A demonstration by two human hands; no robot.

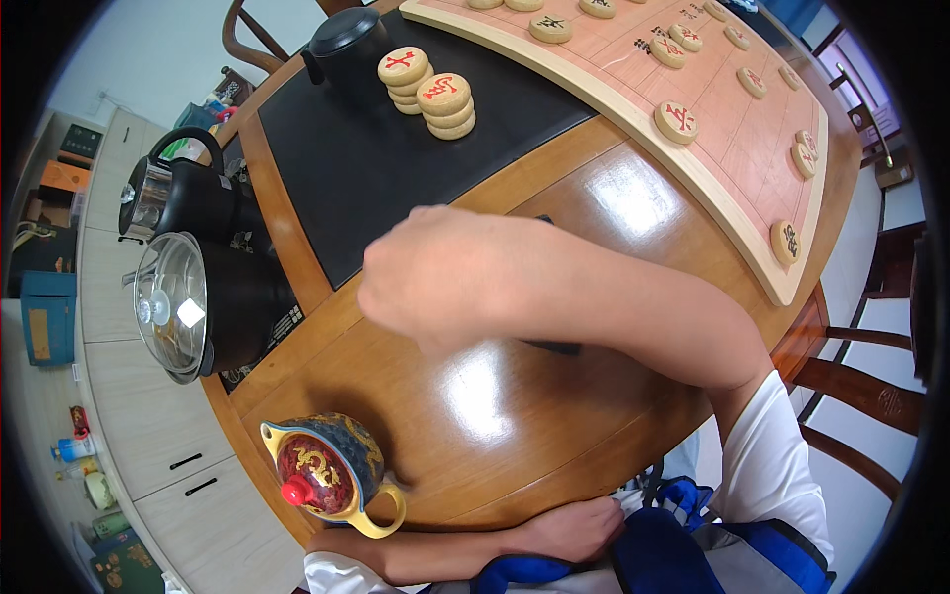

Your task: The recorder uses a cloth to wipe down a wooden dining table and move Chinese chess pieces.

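My right hand (438,278) reaches across the wooden table (297,371), blurred, its back towards me. The fingers are curled out of sight, so what they may hold is hidden. Beneath that forearm a flat dark object (557,347) shows only at its edges. My left hand (582,529) rests low at the table's near edge, fingers folded in, with nothing seen in it. Beyond the right hand stand two stacks of xiangqi pieces, a nearer one (447,104) and one behind it (404,74). A dragon-patterned teapot (326,468) with a red lid sits near my left forearm.
A wooden xiangqi board (749,148) with scattered pieces covers the far right. On the black inlay (319,171) stands a dark lidded pot (345,37). A black kettle (189,197) and a glass-lidded pot (237,304) line the left side. A wooden chair (853,386) is at right.
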